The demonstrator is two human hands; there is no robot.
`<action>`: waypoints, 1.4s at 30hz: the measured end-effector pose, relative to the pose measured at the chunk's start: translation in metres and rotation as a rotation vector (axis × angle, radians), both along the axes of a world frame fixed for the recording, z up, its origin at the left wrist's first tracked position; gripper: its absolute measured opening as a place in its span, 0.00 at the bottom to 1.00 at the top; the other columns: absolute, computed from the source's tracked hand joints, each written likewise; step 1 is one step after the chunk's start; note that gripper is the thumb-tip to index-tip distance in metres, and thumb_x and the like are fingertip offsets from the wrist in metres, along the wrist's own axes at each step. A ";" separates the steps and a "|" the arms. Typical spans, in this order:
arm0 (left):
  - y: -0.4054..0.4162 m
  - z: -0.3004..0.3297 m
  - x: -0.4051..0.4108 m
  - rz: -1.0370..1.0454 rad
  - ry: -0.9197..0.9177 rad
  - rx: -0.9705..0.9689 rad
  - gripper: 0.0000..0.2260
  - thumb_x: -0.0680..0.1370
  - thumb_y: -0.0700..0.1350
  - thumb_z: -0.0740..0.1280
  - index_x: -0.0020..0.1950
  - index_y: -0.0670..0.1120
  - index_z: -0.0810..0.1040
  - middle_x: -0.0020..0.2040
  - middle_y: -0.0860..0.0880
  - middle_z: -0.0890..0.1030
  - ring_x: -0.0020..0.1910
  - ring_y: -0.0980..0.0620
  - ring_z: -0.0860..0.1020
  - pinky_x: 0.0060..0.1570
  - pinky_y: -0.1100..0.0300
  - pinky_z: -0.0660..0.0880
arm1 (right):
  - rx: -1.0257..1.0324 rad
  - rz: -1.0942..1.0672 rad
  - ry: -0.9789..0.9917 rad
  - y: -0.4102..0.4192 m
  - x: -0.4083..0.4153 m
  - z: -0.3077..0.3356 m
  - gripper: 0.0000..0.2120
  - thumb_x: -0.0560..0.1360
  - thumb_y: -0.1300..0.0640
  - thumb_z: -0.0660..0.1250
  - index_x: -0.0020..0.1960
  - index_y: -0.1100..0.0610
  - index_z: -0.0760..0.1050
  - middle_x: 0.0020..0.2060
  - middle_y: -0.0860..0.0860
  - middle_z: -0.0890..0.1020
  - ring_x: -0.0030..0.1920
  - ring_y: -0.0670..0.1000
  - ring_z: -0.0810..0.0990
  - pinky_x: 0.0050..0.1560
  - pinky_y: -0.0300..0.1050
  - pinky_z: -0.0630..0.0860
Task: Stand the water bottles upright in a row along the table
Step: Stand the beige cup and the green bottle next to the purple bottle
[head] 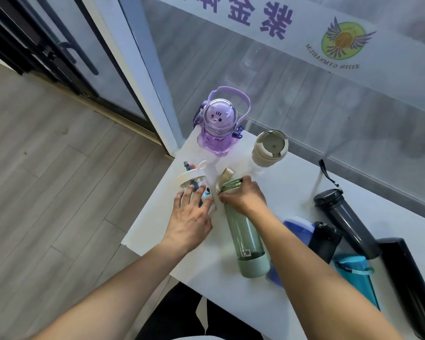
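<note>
Both hands are working near the tabletop's (292, 192) left end, the right hand (243, 196) clamping the lying green bottle's (244, 231) neck, the left hand (190, 217) resting spread on a clear bottle (194, 190), while the purple bottle (217, 126) and beige cup (269, 148) are standing beyond and several dark and blue bottles (346, 222) are lying rightward, unsorted.

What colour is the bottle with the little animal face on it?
Purple: the animal-face bottle is translucent lilac with a matching purple handle, seen clearly in the head view.
</note>
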State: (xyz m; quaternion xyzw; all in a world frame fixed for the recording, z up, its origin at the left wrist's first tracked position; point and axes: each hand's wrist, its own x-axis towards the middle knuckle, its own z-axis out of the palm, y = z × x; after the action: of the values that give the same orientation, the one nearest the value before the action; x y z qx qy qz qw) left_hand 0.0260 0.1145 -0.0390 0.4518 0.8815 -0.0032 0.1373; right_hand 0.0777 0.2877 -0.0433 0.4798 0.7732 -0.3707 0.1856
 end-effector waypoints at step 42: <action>0.154 0.070 -0.001 -0.201 -0.077 0.089 0.32 0.78 0.46 0.60 0.79 0.56 0.50 0.81 0.50 0.50 0.79 0.48 0.48 0.74 0.49 0.54 | 0.467 -0.271 0.708 0.122 0.112 0.103 0.35 0.65 0.55 0.81 0.65 0.53 0.67 0.56 0.52 0.73 0.51 0.46 0.73 0.48 0.25 0.66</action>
State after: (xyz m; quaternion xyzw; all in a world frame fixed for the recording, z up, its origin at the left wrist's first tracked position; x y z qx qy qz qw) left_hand 0.0247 0.2685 0.0306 0.5433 0.8250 0.0394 0.1502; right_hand 0.1898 0.4099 0.0593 0.4492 0.7824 -0.3485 -0.2542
